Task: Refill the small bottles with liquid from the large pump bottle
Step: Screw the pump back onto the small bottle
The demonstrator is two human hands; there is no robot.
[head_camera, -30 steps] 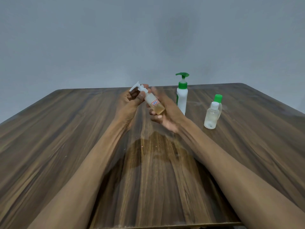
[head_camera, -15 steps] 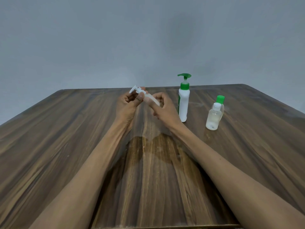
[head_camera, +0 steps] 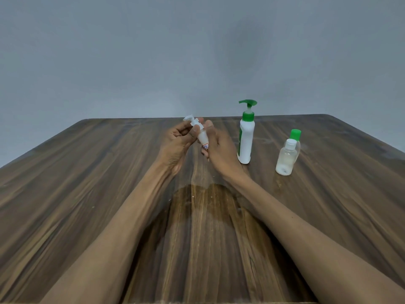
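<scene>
I count one large pump bottle [head_camera: 246,139], three small bottles: one in my hands [head_camera: 202,138], one white-capped [head_camera: 286,157], one green-capped [head_camera: 295,137] behind it, two hands, left [head_camera: 178,142], right [head_camera: 219,148], one wooden table [head_camera: 87,183]

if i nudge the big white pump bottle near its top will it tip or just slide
Likely tip. The pump bottle stands tall on a narrow base, and its green pump head adds height, so a high push probably topples it. The wooden table looks smooth, so a low push may slide it instead. How full it is cannot be seen through the opaque body.
</scene>
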